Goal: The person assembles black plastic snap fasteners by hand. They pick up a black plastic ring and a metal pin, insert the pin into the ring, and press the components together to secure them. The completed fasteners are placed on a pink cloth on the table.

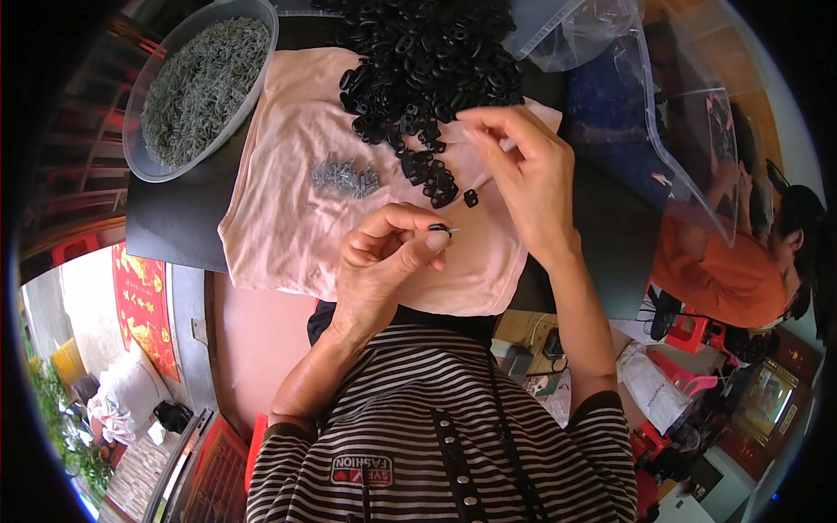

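Observation:
My left hand (384, 253) pinches a small black plastic part (438, 228) between thumb and forefinger. A thin metal screw (453, 230) sticks out of its right side. My right hand (527, 170) is raised at the right front of a heap of black plastic parts (427, 61). Its thumb and forefinger tips come together, and whatever may be between them does not show. Loose black parts (427, 170) trail from the heap toward me, with a single one (472, 198) lying apart. Left of them, a small pile of screws (345, 177) rests on the pink cloth (288, 113).
At the far left stands a clear plastic tub (131, 131) full of grey screws. A large transparent container (649, 113) occupies the right side of the dark table (174, 222). Beyond the table's right edge sits another person in orange (724, 270).

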### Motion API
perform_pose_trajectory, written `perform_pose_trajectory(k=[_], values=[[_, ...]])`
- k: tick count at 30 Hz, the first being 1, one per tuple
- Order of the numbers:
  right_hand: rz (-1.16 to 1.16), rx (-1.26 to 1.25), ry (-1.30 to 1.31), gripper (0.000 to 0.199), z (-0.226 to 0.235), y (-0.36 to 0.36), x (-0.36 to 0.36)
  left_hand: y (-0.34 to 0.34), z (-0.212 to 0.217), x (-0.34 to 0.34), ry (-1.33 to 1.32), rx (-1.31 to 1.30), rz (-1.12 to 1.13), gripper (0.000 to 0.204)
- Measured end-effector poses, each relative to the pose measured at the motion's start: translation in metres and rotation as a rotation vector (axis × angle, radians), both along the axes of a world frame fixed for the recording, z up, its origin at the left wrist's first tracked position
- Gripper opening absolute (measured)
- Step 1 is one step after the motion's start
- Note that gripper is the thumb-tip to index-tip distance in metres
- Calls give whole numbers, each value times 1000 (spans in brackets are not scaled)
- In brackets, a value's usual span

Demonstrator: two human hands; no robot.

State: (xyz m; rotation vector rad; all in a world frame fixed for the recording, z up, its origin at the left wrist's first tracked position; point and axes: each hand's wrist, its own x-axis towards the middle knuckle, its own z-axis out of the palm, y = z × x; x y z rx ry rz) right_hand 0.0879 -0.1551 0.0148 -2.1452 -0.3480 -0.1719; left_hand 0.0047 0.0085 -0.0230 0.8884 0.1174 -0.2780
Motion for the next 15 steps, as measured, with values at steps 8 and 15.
perform_pose_trajectory(k=[8,15], values=[[26,-177,-83,16,-19,9,20,1,-2,2,-44,7,-47,12],[40,-39,-53,16,-21,6,16,1,-1,1,-17,-8,-35,13]])
